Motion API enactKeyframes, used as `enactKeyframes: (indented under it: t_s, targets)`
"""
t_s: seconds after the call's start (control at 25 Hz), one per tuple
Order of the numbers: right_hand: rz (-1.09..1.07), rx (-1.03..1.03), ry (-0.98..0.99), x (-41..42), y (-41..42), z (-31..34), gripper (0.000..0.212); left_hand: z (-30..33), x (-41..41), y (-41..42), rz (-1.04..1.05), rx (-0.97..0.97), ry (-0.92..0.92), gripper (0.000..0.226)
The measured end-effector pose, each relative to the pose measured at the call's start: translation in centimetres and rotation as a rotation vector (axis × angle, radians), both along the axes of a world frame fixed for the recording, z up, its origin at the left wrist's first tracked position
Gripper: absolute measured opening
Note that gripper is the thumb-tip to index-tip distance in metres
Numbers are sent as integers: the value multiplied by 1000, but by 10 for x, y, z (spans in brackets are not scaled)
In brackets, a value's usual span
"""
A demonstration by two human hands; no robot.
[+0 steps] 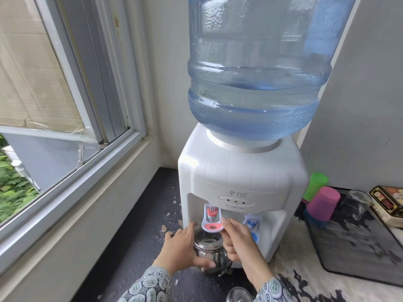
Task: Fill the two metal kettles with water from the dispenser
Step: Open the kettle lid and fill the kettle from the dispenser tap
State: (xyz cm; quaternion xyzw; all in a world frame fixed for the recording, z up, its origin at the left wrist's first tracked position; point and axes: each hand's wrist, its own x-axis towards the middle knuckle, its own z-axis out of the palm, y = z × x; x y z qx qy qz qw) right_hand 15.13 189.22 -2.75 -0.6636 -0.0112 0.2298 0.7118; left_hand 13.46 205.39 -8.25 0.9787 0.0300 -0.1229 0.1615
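A white water dispenser (242,177) carries a large blue bottle (257,68), partly filled. Under its red tap (212,217) stands a shiny metal kettle (210,251), lid off, mouth up. My left hand (181,247) wraps around the kettle's left side. My right hand (237,238) is at the kettle's right side, fingertips touching the red tap's lever. A blue tap (253,223) sits to the right. A shiny metal object (238,295) shows at the bottom edge; I cannot tell if it is the second kettle or a lid.
A window (54,105) and its sill run along the left. To the right of the dispenser lies a black mesh tray (357,243) with upturned green (316,185) and pink (322,203) cups, a glass mug (355,203) and a printed box (388,205).
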Motion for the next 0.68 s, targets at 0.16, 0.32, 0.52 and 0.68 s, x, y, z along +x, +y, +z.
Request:
enactKeyframes:
  t_s: [0.16,0.32,0.52,0.68]
  targets:
    - [12,3,-2,0,-1,1,34,1,0,0,-2,-4,-2,135]
    - [31,-19,-9,-2,-3,2,31,2,-1,-1,-2,-4,4,134]
    - [60,-38,-20,-3,-5,5,29,3,-1,-1,0,-11,5,132]
    - [91,-72,-16,-6,-6,5,31,2,-1,-1,1,-6,10,129]
